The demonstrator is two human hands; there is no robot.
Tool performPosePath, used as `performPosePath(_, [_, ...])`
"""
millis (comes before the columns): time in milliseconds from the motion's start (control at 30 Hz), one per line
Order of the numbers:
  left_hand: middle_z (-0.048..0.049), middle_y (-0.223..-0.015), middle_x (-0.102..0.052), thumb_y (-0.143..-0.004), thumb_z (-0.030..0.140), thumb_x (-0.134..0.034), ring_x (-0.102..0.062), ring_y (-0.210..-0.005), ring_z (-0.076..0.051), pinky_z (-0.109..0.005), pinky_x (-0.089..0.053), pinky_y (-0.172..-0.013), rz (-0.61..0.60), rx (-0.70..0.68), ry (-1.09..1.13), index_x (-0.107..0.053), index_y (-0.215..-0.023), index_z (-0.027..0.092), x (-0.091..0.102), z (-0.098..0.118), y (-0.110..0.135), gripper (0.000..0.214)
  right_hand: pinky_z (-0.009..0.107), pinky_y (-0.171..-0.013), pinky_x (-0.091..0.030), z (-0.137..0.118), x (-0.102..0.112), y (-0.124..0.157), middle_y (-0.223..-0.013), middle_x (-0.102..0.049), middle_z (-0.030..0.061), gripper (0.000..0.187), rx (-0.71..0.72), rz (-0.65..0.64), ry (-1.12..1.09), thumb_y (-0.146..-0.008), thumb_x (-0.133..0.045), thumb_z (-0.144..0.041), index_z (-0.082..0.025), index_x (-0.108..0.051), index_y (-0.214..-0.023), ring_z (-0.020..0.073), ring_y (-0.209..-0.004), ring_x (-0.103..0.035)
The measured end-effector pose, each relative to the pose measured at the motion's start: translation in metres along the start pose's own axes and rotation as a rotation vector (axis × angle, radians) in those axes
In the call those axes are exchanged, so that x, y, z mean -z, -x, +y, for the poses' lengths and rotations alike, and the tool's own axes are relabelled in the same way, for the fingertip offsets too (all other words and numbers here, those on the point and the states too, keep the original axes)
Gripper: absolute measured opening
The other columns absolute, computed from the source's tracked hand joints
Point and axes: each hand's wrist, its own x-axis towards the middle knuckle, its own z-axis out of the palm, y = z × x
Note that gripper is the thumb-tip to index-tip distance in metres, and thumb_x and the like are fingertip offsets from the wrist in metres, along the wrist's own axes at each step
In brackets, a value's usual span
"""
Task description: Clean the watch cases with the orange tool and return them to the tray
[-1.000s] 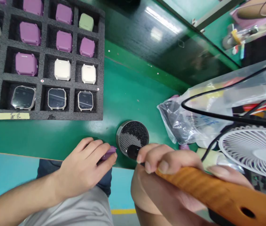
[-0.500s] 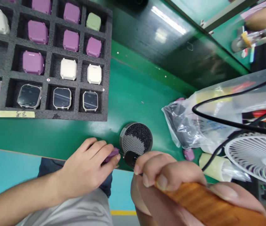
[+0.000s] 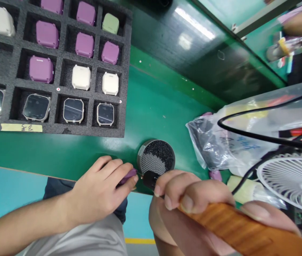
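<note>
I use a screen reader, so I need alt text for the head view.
The left hand pinches a purple case at the green bench's edge while the right hand aims an orange-handled tool at it, beside a round tin. A foam tray of watch cases lies behind.

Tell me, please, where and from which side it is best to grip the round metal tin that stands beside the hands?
Probably grip the round metal tin by its upright side wall, coming from above on its far side. It is open-topped and filled with tiny parts, and the left hand and right hand crowd its near edge.

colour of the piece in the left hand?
Purple piece, pinched in the left hand; head view.
</note>
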Motion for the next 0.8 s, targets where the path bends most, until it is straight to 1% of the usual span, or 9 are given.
performPosePath(67, [-0.0095, -0.130, -0.075, -0.108, 0.012, -0.053, -0.062, -0.112, -0.028, -0.047, -0.045, -0.098, 0.005, -0.003, -0.001, -0.074, -0.127, 0.016, 0.000, 0.000, 0.000, 0.029, 0.043, -0.055, -0.055, 0.004, 0.003, 0.000, -0.085, -0.057, -0.0019, 0.030, 0.028, -0.014, 0.016, -0.107, -0.049, -0.048, -0.041, -0.064, -0.131, 0.0188, -0.058, -0.055])
performPosePath(133, [-0.0094, -0.133, -0.075, -0.108, 0.013, -0.052, -0.063, -0.112, -0.028, -0.047, -0.045, -0.098, 0.001, -0.005, 0.009, -0.074, -0.127, 0.017, 0.001, 0.001, 0.000, 0.028, 0.042, -0.053, -0.054, 0.008, 0.012, 0.001, -0.084, -0.056, -0.0021, 0.026, 0.044, -0.042, 0.027, -0.105, -0.052, -0.052, -0.040, -0.066, -0.123, 0.0180, -0.057, -0.054])
performPosePath(267, [-0.0101, -0.138, -0.073, -0.111, 0.023, -0.058, -0.064, -0.116, -0.029, -0.047, -0.047, -0.099, -0.002, 0.059, 0.102, -0.072, -0.128, 0.015, 0.004, 0.002, -0.004, 0.023, 0.038, -0.048, -0.053, 0.019, 0.041, 0.004, -0.078, -0.054, -0.0041, 0.021, 0.088, -0.090, -0.033, -0.102, -0.058, -0.053, -0.037, -0.065, -0.115, 0.0160, -0.053, -0.050])
performPosePath(300, [-0.0103, -0.136, -0.074, -0.110, 0.024, -0.060, -0.065, -0.116, -0.028, -0.046, -0.047, -0.098, 0.013, 0.086, 0.133, -0.071, -0.128, 0.014, 0.005, 0.003, -0.005, 0.023, 0.038, -0.047, -0.052, 0.022, 0.049, 0.005, -0.076, -0.053, -0.0045, 0.022, 0.090, -0.127, -0.056, -0.100, -0.062, -0.054, -0.036, -0.065, -0.112, 0.0156, -0.052, -0.049])
performPosePath(367, [-0.0097, -0.132, -0.075, -0.110, 0.023, -0.063, -0.065, -0.115, -0.026, -0.044, -0.048, -0.097, 0.044, 0.130, 0.179, -0.070, -0.129, 0.013, 0.006, 0.003, -0.008, 0.023, 0.038, -0.044, -0.052, 0.026, 0.063, 0.007, -0.072, -0.052, -0.0054, 0.025, 0.072, -0.249, -0.114, -0.095, -0.070, -0.055, -0.033, -0.065, -0.105, 0.0151, -0.049, -0.047])
performPosePath(467, [-0.0066, -0.128, -0.075, -0.110, 0.023, -0.064, -0.066, -0.112, -0.024, -0.042, -0.048, -0.093, 0.052, 0.152, 0.202, -0.071, -0.126, 0.017, 0.007, 0.003, -0.010, 0.019, 0.039, -0.044, -0.053, 0.031, 0.078, 0.010, -0.068, -0.051, -0.0063, 0.026, 0.030, -0.387, -0.191, -0.093, -0.073, -0.056, -0.034, -0.067, -0.105, 0.0152, -0.045, -0.046])
performPosePath(533, [-0.0050, -0.125, -0.076, -0.110, 0.020, -0.063, -0.066, -0.109, -0.024, -0.041, -0.047, -0.092, 0.060, 0.159, 0.210, -0.073, -0.121, 0.019, 0.007, 0.003, -0.011, 0.015, 0.042, -0.049, -0.057, 0.032, 0.082, 0.011, -0.068, -0.053, -0.0068, 0.027, 0.017, -0.431, -0.205, -0.093, -0.073, -0.057, -0.034, -0.067, -0.106, 0.0151, -0.045, -0.047])
performPosePath(633, [-0.0043, -0.121, -0.076, -0.109, 0.016, -0.061, -0.066, -0.107, -0.023, -0.040, -0.046, -0.090, 0.089, 0.166, 0.220, -0.075, -0.114, 0.020, 0.006, 0.002, -0.011, 0.015, 0.041, -0.053, -0.060, 0.032, 0.085, 0.012, -0.071, -0.055, -0.0072, 0.031, 0.006, -0.436, -0.214, -0.093, -0.073, -0.059, -0.033, -0.068, -0.108, 0.0145, -0.048, -0.051])
performPosePath(800, [-0.0038, -0.119, -0.077, -0.110, 0.022, -0.065, -0.066, -0.106, -0.022, -0.040, -0.046, -0.090, 0.103, 0.180, 0.229, -0.075, -0.111, 0.019, 0.005, 0.002, -0.012, 0.011, 0.043, -0.057, -0.062, 0.033, 0.083, 0.015, -0.074, -0.056, -0.0068, 0.035, 0.016, -0.446, -0.211, -0.097, -0.066, -0.064, -0.032, -0.069, -0.113, 0.0148, -0.051, -0.053])
